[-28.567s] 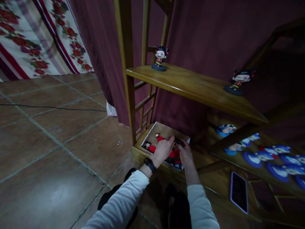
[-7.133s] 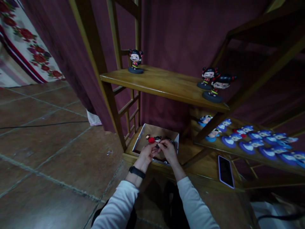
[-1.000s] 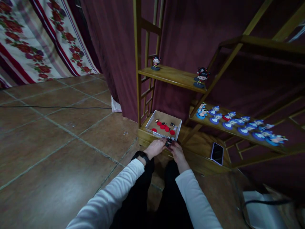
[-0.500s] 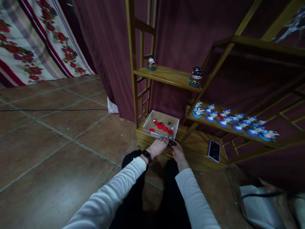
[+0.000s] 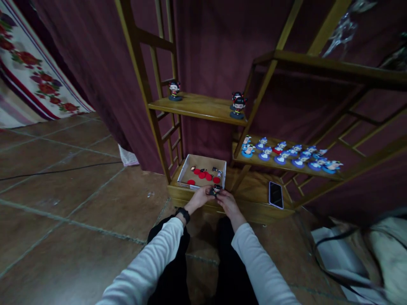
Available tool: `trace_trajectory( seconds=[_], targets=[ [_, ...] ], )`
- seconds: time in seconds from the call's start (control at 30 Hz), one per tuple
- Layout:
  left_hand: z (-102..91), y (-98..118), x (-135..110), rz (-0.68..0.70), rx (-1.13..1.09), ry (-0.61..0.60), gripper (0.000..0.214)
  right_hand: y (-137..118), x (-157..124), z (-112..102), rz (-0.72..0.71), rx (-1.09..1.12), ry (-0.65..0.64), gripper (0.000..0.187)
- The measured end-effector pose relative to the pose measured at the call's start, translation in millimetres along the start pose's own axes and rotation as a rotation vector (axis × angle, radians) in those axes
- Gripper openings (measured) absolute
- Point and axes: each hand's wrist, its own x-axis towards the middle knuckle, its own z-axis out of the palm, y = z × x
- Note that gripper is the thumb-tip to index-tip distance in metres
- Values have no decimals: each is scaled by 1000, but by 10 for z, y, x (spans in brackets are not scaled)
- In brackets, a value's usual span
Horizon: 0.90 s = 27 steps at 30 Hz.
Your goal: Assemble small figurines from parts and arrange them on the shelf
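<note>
A small dark-haired figurine (image 5: pixel 216 190) is held between my two hands, just over the front edge of a shallow box. My left hand (image 5: pixel 200 199) has its fingers closed on the figurine's left side. From the right, my right hand (image 5: pixel 229 204) grips the same figurine. Inside the cardboard box (image 5: pixel 206 160) lie several red discs (image 5: pixel 190 182) and a few small dark and light figure parts (image 5: pixel 215 169). Above the box, similar black-haired figurines stand on a wooden shelf (image 5: pixel 197 106): one figurine (image 5: pixel 174 90) at the left end, two overlapping ones (image 5: pixel 237 106) at the right.
Several blue-and-white figurines (image 5: pixel 282 157) stand in rows on the lower right shelf. A phone (image 5: pixel 275 195) lies on the cabinet's base. Bags (image 5: pixel 340 250) rest on the floor at right. A black cable (image 5: pixel 63 170) crosses the tiles at left. Dark red curtain hangs behind the shelves.
My view has turned to the right, so the shelves sit further left. My hands have raised the figurine slightly toward the box, and its upright shape shows more clearly between them.
</note>
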Motion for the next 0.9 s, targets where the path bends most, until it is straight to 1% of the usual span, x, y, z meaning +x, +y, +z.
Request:
trace_trajectory(
  seconds=[0.07, 0.13, 0.23, 0.33, 0.5, 0.6, 0.77, 0.9],
  targets=[
    [-36, -39, 42, -99, -203, -12, 42, -9, 15, 25, -10, 7, 7, 27],
    [-75, -45, 52, -196, -333, -2, 44, -15, 26, 43, -23, 20, 8, 26],
    [-119, -13, 41, -297, -457, 47, 39, -24, 36, 57, -41, 65, 21, 25],
    [-128, 13, 39, -360, -534, 105, 29, -26, 55, 62, -36, 77, 42, 27],
    [-116, -12, 50, -429, -587, 206, 17, 2, 110, 72, 10, -11, 25, 33],
    [-115, -22, 39, -444, -602, 256, 15, 58, 142, 80, 4, -75, 11, 34],
    [-111, 8, -8, -454, -565, 281, 15, 166, 171, 97, -88, -185, -5, 34],
    [-102, 25, -48, -429, -529, 279, 16, 178, 182, 131, -91, -244, 15, 29]
  ],
)
